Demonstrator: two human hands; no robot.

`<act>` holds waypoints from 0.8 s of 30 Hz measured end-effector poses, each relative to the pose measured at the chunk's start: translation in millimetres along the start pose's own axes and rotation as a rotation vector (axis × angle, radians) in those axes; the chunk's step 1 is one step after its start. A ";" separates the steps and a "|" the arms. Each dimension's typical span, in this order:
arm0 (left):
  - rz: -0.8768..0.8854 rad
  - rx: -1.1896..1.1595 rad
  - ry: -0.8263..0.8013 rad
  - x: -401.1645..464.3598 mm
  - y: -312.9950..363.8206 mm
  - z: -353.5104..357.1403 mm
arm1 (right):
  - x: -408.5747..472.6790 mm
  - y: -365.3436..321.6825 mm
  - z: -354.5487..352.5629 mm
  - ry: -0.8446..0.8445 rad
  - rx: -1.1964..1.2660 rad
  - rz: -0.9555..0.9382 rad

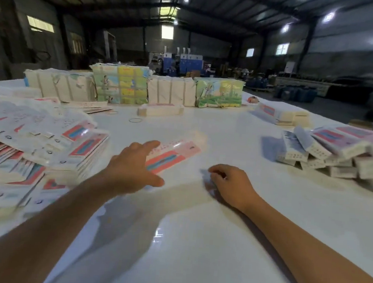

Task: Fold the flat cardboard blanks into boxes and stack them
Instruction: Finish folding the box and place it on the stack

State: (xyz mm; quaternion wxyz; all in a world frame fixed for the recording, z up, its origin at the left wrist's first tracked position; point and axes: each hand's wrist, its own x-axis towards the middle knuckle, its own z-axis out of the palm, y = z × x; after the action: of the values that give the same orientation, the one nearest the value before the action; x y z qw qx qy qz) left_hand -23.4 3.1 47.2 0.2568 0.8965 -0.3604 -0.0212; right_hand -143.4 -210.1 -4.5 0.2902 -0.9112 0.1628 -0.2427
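Lying mid-frame on the table, the blank looks light, thin and slippery: left hand flat on it, right hand loosely curled, empty; best pinched at an edge.

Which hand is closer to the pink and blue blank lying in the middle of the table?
Left. The left hand lies with spread fingers on the near end of the blank. The right hand rests on the table to the blank's right, apart from it, fingers curled.
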 end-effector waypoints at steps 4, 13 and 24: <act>0.095 -0.002 -0.151 -27.7 8.3 34.6 | 3.0 3.9 -6.4 0.088 0.243 0.168; 0.143 -0.008 -0.112 -32.2 2.4 29.3 | 1.3 -8.8 -11.2 -0.076 0.986 0.329; 0.109 0.009 0.010 -36.1 6.7 14.6 | -5.2 -15.6 -10.6 -0.057 1.021 0.242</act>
State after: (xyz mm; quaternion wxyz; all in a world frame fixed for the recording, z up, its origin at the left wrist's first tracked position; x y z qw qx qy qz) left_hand -57.6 16.3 32.5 0.2552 0.8768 -0.4075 -0.0010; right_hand -150.9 -200.5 10.8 0.7276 -0.6347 0.1200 -0.2309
